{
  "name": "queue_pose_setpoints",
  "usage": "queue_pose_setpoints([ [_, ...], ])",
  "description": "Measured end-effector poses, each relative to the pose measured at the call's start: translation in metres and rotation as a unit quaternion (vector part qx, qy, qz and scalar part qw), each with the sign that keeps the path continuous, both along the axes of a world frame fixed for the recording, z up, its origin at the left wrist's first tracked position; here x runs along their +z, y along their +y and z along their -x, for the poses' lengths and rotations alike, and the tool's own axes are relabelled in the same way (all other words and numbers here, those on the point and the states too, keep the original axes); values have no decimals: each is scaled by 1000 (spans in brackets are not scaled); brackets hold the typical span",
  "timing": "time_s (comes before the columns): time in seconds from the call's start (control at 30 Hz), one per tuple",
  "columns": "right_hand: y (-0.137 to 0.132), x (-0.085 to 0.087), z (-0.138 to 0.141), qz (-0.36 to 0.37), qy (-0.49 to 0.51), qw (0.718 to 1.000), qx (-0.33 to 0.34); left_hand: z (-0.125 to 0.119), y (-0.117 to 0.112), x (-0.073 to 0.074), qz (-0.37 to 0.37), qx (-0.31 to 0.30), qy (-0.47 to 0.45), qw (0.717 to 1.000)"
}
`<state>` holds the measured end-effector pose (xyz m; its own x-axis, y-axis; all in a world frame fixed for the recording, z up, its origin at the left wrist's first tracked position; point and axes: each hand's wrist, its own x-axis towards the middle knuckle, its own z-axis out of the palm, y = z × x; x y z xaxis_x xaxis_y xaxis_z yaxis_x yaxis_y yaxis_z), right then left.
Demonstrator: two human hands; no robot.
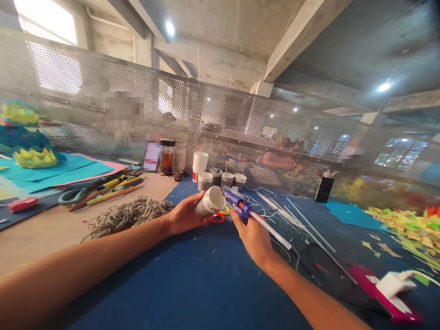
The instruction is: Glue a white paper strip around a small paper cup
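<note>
My left hand [186,213] is closed around a paper cup [210,201], tilted with its open mouth toward me and its lower part covered in grey. A blue hot glue gun [239,201] is in my right hand [254,236], its nozzle close to the cup's rim; whether they touch I cannot tell. A clear glue stick [270,229] juts from the back of the gun. Behind the cup lie scissors with red and yellow handles [217,217], partly hidden. Several similar cups [227,179] stand farther back, beside a stack of white cups [200,162].
Left of my hand lies a heap of grey cord [129,215], with tools [117,188] and blue paper sheets [74,169] beyond. A perforated metal screen [220,123] crosses the back. At right are glue sticks [311,224], a phone [324,189], paper scraps [409,229] and a magenta power strip [381,293].
</note>
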<state>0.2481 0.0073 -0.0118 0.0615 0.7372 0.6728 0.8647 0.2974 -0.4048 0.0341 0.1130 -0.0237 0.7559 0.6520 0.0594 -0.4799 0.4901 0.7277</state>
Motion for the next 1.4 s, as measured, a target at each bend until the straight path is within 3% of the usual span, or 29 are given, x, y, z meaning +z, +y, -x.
queue_pose_setpoints([
  [1.03,-1,4,2,22,-1,1000,-10,2,-1,6,-26,-12,-22,999],
  [1.4,-1,3,2,19,-5,1000,-18,7,6,2,-32,-9,-17,999],
])
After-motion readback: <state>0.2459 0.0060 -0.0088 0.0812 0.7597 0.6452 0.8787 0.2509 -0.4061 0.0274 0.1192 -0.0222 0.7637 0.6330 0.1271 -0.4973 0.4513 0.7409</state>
